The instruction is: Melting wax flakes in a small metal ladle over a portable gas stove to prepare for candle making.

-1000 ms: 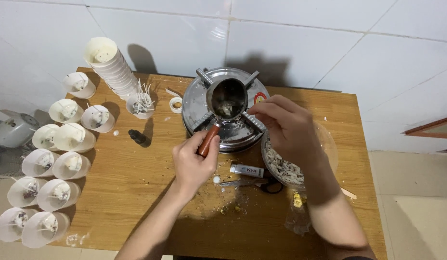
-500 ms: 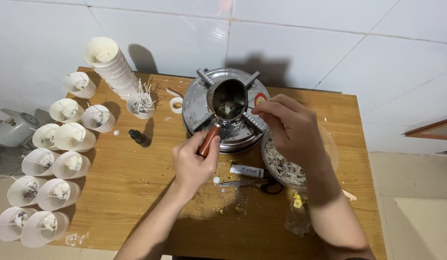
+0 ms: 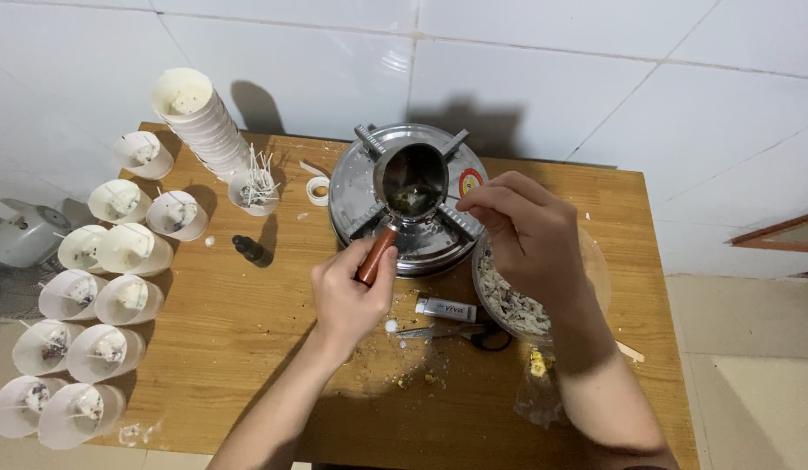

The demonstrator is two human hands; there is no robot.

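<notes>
Frame centre: left hand [image 3: 352, 292] clenched on the rigid metal pot's [image 3: 411, 181] wooden handle [image 3: 377, 254], its coolest hold; right hand [image 3: 526, 228] pinches a thin stick.

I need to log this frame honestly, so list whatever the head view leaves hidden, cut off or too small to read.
- Clear round container of pale flakes: the right hand covers most of it.
- Thin stick in the right hand's fingertips: too thin to identify.
- Contents of the small steel pot with a red-brown handle: dark, glare-blurred.
- Black-handled scissors: partly in arm shadow.
- Grey appliance: cut off by the left edge.
</notes>
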